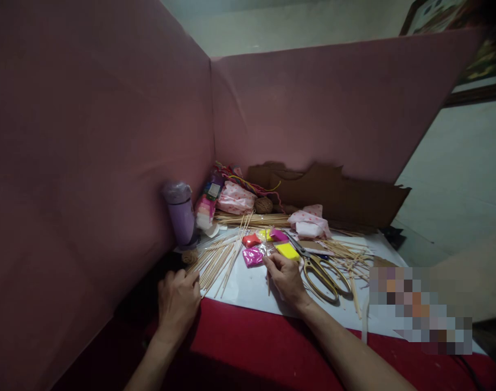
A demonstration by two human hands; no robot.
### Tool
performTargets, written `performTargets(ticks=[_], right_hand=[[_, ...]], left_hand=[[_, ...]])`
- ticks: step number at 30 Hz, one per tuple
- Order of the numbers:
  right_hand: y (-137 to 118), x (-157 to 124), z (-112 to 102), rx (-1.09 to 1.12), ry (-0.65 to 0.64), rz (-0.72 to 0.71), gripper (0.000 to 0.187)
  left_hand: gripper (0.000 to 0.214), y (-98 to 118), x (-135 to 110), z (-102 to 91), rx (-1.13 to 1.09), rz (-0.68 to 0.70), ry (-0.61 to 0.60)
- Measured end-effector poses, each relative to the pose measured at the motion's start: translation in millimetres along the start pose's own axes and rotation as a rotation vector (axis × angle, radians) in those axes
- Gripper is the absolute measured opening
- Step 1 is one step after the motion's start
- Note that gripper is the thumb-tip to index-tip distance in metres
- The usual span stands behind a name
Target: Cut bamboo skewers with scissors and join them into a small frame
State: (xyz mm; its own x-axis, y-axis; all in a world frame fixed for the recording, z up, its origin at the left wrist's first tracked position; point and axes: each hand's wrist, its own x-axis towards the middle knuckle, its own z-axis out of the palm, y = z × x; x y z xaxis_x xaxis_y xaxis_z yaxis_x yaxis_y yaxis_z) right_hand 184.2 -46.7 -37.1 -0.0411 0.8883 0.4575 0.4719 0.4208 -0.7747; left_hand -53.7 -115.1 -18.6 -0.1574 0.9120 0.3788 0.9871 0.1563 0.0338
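My left hand [177, 302] rests palm down on the red cloth [248, 336] with fingers curled, its fingertips touching the near ends of a fan of thin wooden sticks [219, 258]. My right hand [286, 277] lies on the white sheet [252, 288], fingers pinched at the edge of a clear bag of coloured clay pieces [268, 247], pink, red and yellow. Gold-handled scissors [321, 269] lie just right of that hand.
Pink partition boards [109, 136] wall the left and back. A purple bottle [179, 214] stands at the left board. Behind lie pink dotted pouches [311, 222], a twine ball [264, 205], brown cardboard [333, 193] and more sticks [349, 255]. A blurred patch covers the right.
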Motion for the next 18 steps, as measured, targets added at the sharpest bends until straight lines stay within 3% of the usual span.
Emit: performTargets(ticks=[18], right_hand=[[-1.5, -0.3, 0.3, 0.001, 0.008, -0.005, 0.035]], left_hand=[[0.028, -0.4, -2.4, -0.5, 0.059, -0.032, 0.019]])
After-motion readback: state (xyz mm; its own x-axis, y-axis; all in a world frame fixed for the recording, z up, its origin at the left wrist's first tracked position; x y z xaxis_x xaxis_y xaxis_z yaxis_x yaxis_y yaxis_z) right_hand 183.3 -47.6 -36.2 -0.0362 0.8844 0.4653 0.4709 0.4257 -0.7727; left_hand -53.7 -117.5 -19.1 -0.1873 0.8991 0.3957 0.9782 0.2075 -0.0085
